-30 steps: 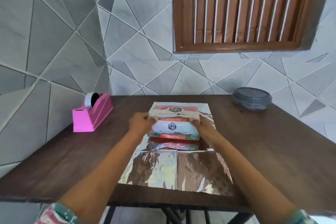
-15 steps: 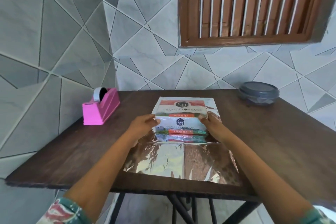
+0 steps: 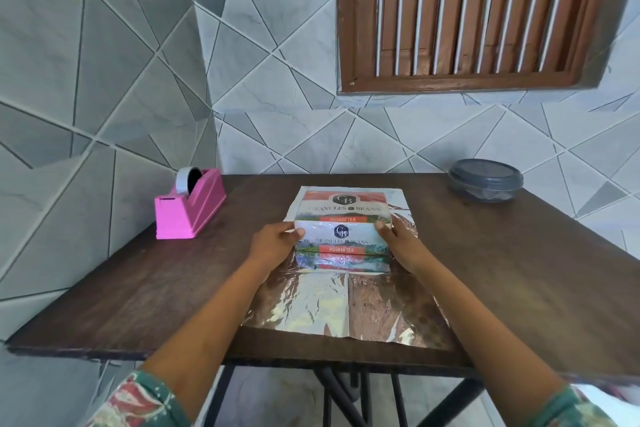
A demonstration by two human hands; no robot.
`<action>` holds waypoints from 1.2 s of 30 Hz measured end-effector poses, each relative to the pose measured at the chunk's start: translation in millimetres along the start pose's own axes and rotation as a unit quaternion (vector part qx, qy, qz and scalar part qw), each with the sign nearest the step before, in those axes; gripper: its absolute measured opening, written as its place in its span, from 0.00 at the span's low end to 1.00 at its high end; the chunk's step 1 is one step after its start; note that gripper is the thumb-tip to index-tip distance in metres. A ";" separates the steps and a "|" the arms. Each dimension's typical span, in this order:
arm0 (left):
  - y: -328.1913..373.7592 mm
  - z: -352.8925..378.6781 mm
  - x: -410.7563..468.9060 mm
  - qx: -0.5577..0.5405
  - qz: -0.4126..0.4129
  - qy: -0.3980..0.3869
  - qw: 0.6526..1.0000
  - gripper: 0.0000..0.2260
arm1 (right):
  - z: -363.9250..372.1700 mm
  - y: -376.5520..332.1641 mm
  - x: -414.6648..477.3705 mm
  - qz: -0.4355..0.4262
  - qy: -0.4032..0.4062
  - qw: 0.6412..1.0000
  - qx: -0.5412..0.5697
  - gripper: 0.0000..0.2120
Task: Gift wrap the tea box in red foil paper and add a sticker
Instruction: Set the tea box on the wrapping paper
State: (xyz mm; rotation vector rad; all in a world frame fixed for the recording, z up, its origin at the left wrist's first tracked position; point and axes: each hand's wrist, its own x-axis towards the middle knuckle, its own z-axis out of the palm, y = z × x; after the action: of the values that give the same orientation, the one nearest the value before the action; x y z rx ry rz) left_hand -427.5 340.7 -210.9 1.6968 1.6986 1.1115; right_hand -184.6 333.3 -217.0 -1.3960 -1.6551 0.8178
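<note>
On the foil sheet, toward its far end, the tea box is set down flat, no longer lifted, and is gripped at both ends by the left hand and right hand.

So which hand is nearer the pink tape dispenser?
Left. The left hand holds the cardboard tea box on the side of the pink plastic tape dispenser; the right hand holds its far side.

The tea box lies on foil, tape dispenser left, container right
</note>
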 end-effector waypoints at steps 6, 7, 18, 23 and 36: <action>0.4 1.7 4.4 0.018 -0.003 0.005 1.000 0.16 | 2.6 1.0 -0.4 0.021 0.001 1.000 0.003 0.26; 0.3 1.9 5.2 0.028 -0.003 0.003 1.000 0.16 | 2.6 0.2 -0.4 0.027 -0.003 1.000 0.001 0.27; -31.4 -35.7 12.2 0.202 0.025 -0.022 0.979 0.15 | 13.5 -43.2 5.5 -0.110 0.098 0.940 -0.307 0.26; -27.3 -42.5 26.3 0.218 0.023 -0.016 0.976 0.06 | 24.5 -55.0 13.1 -0.153 0.038 0.915 -0.372 0.23; 8.7 8.4 148.3 0.294 -0.038 -0.079 0.952 0.16 | 19.9 -56.6 29.4 -0.149 0.028 0.909 -0.389 0.19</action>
State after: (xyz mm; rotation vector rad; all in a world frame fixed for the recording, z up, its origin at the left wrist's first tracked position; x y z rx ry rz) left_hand -431.5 485.9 -178.6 1.9695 2.0994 0.4287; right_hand -230.4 352.4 -172.3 -1.5780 -2.1932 -0.0997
